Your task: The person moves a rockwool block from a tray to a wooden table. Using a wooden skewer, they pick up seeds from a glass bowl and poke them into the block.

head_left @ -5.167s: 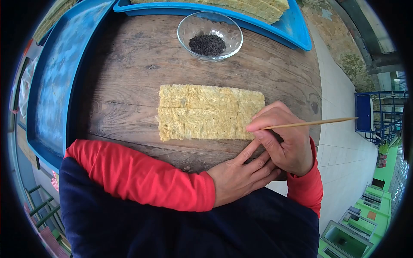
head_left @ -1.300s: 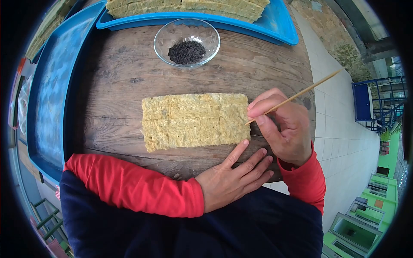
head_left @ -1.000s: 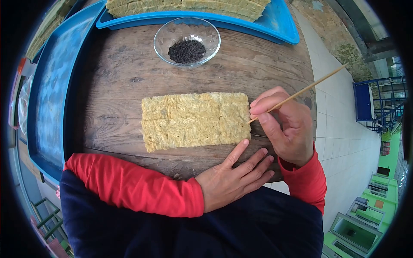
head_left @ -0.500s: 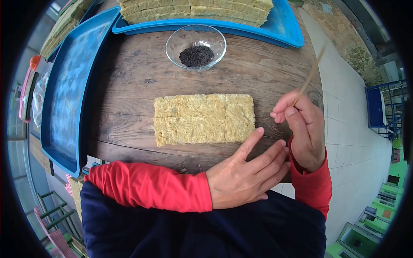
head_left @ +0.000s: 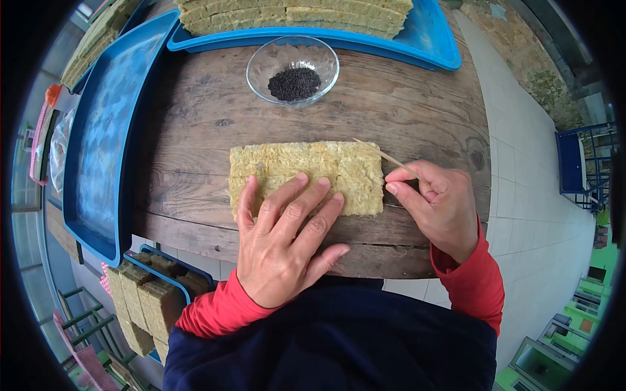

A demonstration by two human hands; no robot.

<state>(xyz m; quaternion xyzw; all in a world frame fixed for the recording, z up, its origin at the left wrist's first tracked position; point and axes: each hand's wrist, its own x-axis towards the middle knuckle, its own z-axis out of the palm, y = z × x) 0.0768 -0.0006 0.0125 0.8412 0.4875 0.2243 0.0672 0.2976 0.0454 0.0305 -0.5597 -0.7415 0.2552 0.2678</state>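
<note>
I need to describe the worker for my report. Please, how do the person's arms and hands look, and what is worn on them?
Both arms wear long, bright red sleeves that end at the wrists, over a dark navy garment on the body. The left hand and the right hand are bare: no gloves, and no rings or watch that I can see. The red cuffs look plain, without visible markings.

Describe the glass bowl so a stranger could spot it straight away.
Start at the round wooden table. Near its far edge, just in front of the blue tray stacked with yellow slabs, sits the glass bowl. It is the only clear, round thing there, holding a small heap of black seeds.
</note>
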